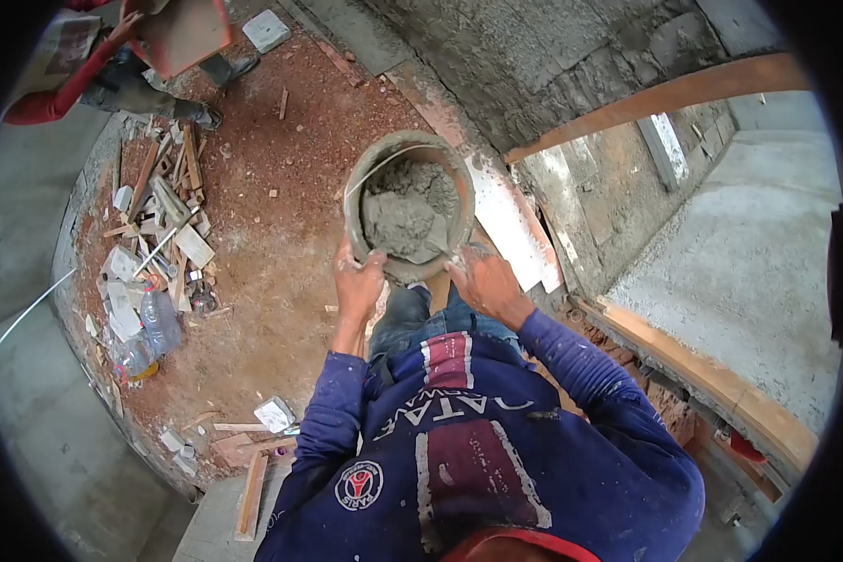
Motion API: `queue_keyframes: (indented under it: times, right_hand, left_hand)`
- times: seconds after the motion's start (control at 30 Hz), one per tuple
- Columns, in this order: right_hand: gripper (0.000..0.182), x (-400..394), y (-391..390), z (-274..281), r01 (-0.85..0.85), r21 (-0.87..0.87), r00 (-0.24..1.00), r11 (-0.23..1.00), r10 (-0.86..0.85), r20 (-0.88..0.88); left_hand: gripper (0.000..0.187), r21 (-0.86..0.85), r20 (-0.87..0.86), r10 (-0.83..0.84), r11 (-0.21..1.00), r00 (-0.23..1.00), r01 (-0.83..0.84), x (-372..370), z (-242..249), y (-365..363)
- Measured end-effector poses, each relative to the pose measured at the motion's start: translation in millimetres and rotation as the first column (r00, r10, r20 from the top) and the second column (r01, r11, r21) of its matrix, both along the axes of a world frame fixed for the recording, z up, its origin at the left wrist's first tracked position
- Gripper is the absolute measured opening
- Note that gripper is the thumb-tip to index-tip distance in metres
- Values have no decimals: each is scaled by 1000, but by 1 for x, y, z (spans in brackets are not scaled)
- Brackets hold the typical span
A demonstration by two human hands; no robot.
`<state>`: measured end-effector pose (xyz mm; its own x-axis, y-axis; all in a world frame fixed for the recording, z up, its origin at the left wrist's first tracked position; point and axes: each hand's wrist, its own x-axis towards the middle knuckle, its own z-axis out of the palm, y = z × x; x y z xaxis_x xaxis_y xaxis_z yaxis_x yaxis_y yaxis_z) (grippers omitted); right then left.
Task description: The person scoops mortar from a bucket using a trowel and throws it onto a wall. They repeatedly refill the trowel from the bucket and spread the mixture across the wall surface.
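Observation:
A round bucket (354, 220) of wet grey mortar (405, 211) is in front of my body, above my legs. My left hand (359, 284) is closed on the near left part of its rim, thumb up over the edge. On the near right side my right hand (490, 284) grips the rim too, its knuckles smeared with grey. A thin wire handle (370, 176) lies across the bucket's left side. The mortar is lumpy and sits below the rim. My fingers under the rim are hidden.
Wood scraps (164, 192) and plastic bottles (159, 318) litter the dirt floor at left. Another person (75, 89) at the upper left holds a reddish board (183, 37). A wooden plank (712, 375) edges the concrete slab (740, 253) at right. A rough mortared wall (543, 66) stands ahead.

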<state>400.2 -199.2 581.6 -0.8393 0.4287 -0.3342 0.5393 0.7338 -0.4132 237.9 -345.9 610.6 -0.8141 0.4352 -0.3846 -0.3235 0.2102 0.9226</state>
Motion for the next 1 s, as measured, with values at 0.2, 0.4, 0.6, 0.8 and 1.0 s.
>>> queue_keyframes:
  times: [0.2,0.4,0.6,0.8,1.0]
  right_hand:
    - [41,-23,8,18,-60,-28,998,998,60,16]
    - [46,-46,18,35,-125,-262,985,957,152,82]
    - [47,-75,35,-24,-213,-705,977,677,142,-159]
    - [27,-36,220,-244,-318,-518,896,794,74,-438]
    - [35,-29,292,129,577,-609,651,544,-757,-59]
  left_hand:
    - [53,110,161,65,990,985,-83,-4,-33,-25]
    - [50,17,359,295,946,886,-322,11,-68,-44]
    - [42,-258,137,408,894,902,-365,34,-100,-105]
    - [36,-633,96,582,662,807,-402,50,-73,-116]
    - [41,-658,106,553,662,826,-359,68,-75,-141]
